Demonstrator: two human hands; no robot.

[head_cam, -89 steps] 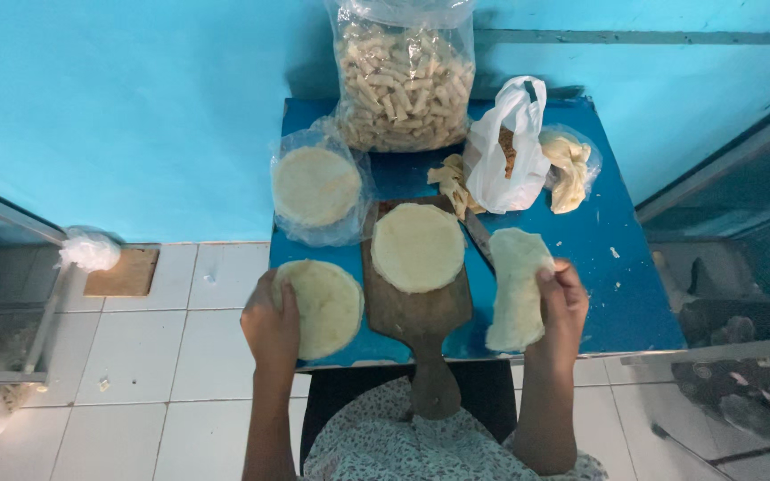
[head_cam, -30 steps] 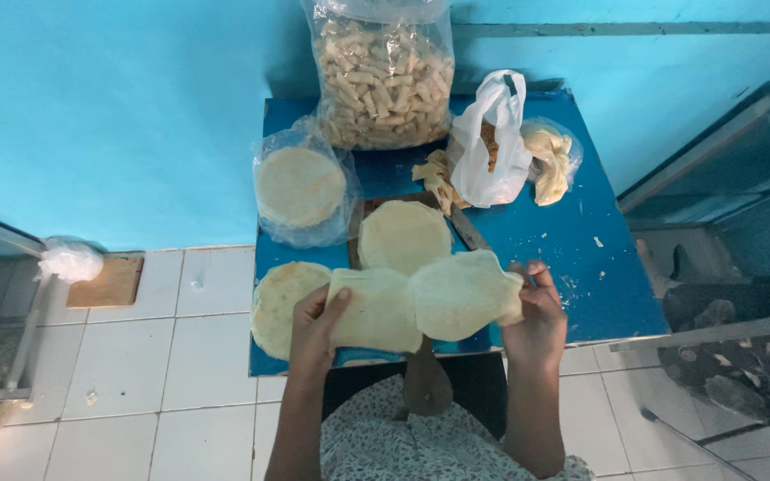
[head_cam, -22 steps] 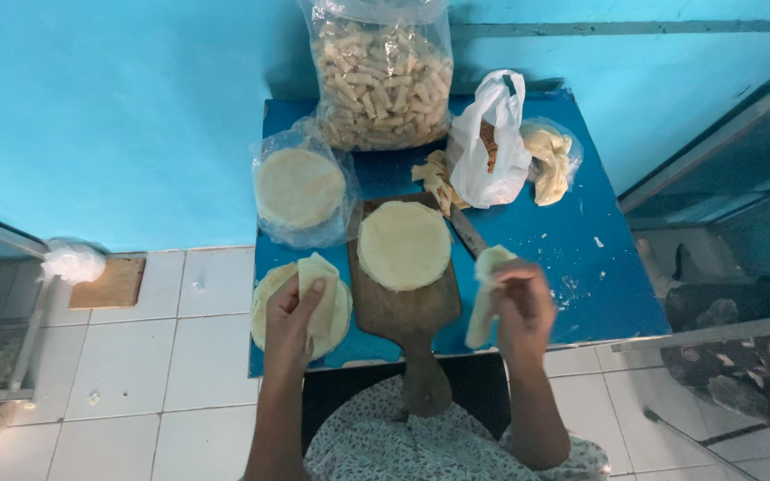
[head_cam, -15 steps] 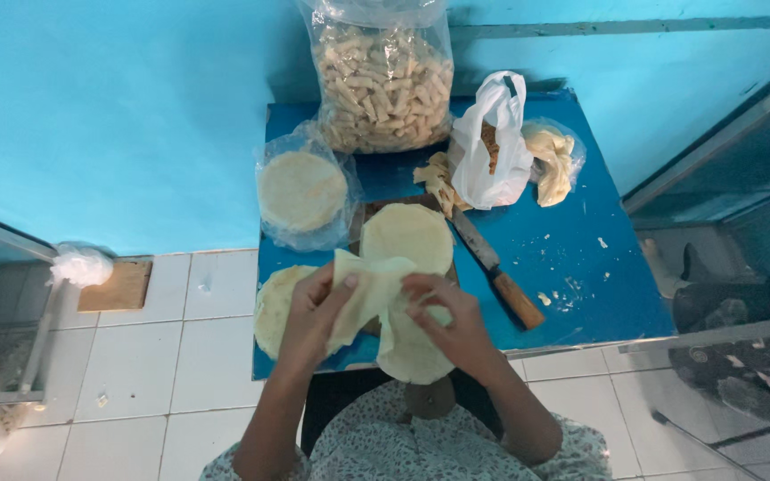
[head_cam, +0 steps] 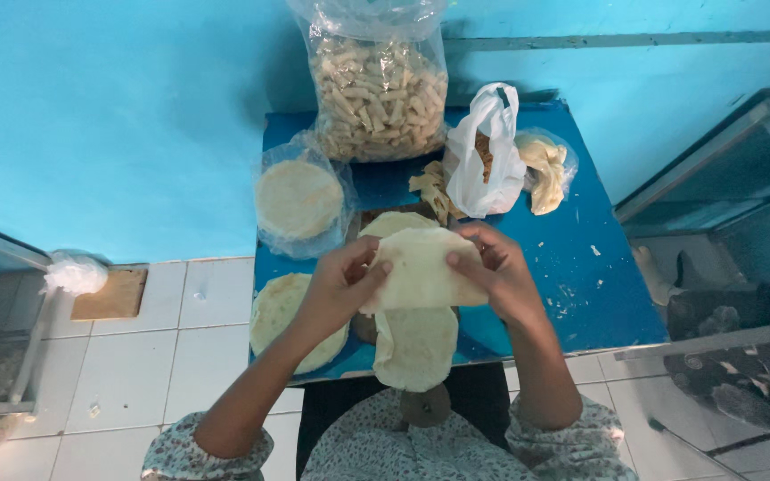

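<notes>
1. While raised above a small blue table (head_cam: 581, 303), held one pale round flatbread sheet (head_cam: 422, 272) between both hands, with a second pale sheet (head_cam: 416, 347) hanging below it.
2. Left hand (head_cam: 340, 285): fingers closed, pinching the sheet's left edge.
3. Right hand (head_cam: 492, 272): fingers closed, pinching its right edge.
4. Lay on the table's left side: a stack of pale round flatbreads (head_cam: 282, 316), partly hidden by the left forearm, and a clear plastic bag of round flatbreads (head_cam: 298, 198) behind it.
5. Stood at the back: a large clear bag of beige stick-shaped snacks (head_cam: 376, 85), beside a white plastic carrier bag (head_cam: 487, 151).
</notes>
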